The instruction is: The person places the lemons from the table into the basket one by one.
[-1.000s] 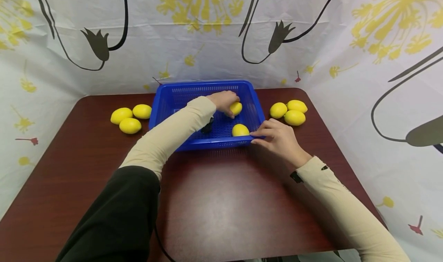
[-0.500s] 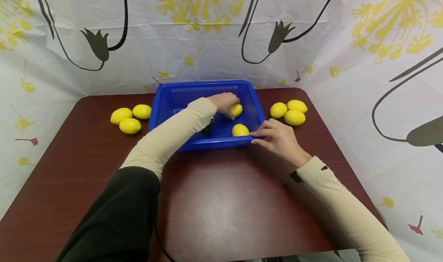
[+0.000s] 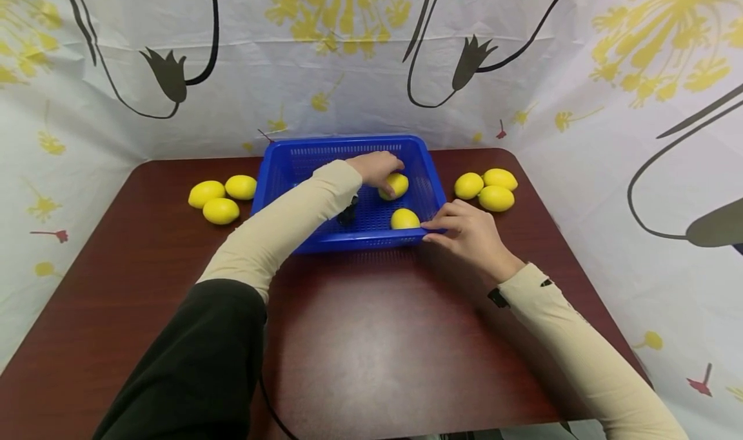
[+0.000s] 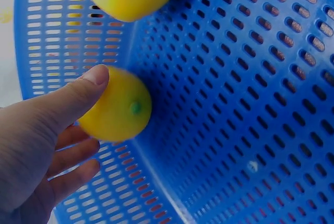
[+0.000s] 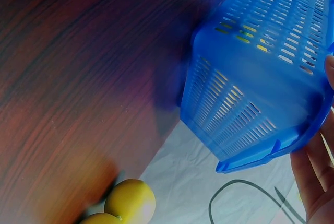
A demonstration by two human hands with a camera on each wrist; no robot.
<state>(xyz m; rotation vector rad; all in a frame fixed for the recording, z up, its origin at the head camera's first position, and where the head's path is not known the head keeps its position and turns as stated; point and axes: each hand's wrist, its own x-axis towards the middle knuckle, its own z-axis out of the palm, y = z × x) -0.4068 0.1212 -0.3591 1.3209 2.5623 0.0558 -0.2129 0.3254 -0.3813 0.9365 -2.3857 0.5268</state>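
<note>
Inside a blue rectangular basket of perforated plastic, the person's left hand is gripping a smooth, oval yellow lemon between thumb and fingers, near the basket's right wall. A second lemon, also yellow, is sitting beside the near wall, close to the near right corner. At that corner the person's right hand is pinching the rim, thumb below and fingers above. The basket is standing along the far edge of a dark reddish-brown wood-grain table. Three yellow lemons are clustering towards the table's far left corner, and three more lemons are lying near its far right corner.
</note>
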